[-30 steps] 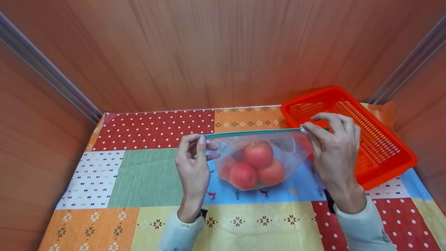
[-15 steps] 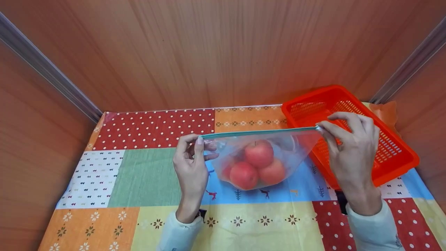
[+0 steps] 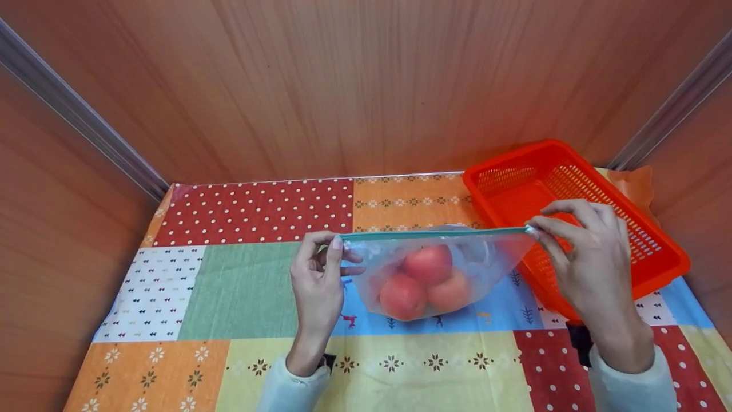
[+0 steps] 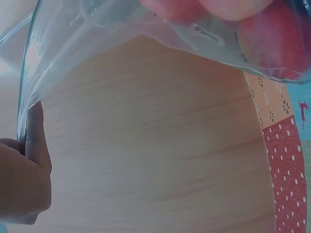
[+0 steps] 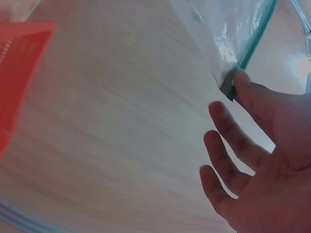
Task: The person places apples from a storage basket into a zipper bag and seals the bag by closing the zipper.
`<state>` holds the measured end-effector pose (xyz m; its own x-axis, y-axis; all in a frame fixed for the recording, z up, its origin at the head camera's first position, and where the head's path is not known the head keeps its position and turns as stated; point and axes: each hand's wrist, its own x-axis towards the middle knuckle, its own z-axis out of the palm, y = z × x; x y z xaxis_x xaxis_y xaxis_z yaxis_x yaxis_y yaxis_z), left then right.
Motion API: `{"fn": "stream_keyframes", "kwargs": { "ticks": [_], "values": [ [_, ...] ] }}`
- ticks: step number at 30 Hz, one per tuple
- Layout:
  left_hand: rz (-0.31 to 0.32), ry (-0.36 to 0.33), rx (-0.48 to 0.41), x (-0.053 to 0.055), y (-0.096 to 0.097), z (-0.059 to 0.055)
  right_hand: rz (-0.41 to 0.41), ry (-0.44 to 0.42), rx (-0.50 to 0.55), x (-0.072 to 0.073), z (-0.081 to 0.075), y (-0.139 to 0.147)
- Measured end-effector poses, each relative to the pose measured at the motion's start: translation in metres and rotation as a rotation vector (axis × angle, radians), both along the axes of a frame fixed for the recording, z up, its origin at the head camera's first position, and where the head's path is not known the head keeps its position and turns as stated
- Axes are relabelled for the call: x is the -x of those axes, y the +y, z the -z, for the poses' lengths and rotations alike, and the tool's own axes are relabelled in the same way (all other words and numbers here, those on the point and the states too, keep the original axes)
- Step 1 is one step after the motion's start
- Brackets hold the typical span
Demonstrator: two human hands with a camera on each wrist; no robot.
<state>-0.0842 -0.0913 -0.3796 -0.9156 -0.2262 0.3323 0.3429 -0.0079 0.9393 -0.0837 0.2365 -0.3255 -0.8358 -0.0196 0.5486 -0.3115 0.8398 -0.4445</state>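
A clear zip bag (image 3: 497,257) with a green zip strip (image 3: 434,233) holds several red apples (image 3: 403,296) at its bottom. My left hand (image 3: 317,280) pinches the bag's upper left corner between thumb and fingers. At the opposite corner, my right hand (image 3: 597,263) pinches the end of the strip, its other fingers spread apart in the right wrist view. The strip stretches nearly straight between both hands. Apples (image 4: 277,39) press against the plastic in the left wrist view. Whether the bag's bottom touches the cloth, I cannot tell.
An orange-red plastic basket (image 3: 517,197) with slotted walls stands at the right, partly behind my right hand. A patchwork cloth (image 3: 246,292) covers the table. Wooden panels (image 3: 366,86) enclose the back and both sides.
My right hand has slid to the right along the zip strip to the bag's far corner. Both hands and the strip have then dropped slightly toward me. The left hand keeps its pinch.
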Motion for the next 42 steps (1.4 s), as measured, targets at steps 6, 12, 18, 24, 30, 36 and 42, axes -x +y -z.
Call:
{"fn": "stream_keyframes", "kwargs": {
  "ticks": [6, 12, 18, 24, 30, 36, 42],
  "values": [
    [0.035, -0.041, -0.005, -0.005, -0.001, 0.01, -0.044, -0.087, -0.03, -0.005, 0.006, 0.007],
    [0.049, -0.057, 0.007, -0.012, -0.003, 0.023, -0.105, -0.211, -0.034, -0.011, 0.017, 0.015],
    [0.053, -0.107, 0.039, -0.019, -0.004, 0.036, -0.146, -0.356, -0.036, -0.015, 0.025, 0.019],
    [0.062, -0.125, 0.049, -0.022, -0.004, 0.044, -0.189, -0.489, -0.009, -0.017, 0.031, 0.018],
    [0.096, -0.202, 0.065, -0.024, -0.007, 0.048, -0.238, -0.564, -0.006, -0.021, 0.041, 0.017],
    [0.211, -0.32, 0.136, -0.027, -0.011, 0.05, -0.35, -0.657, -0.018, -0.023, 0.055, 0.016],
    [0.36, -0.411, 0.239, -0.029, -0.014, 0.052, -0.45, -0.78, -0.015, -0.027, 0.074, 0.013]
  ]
}}
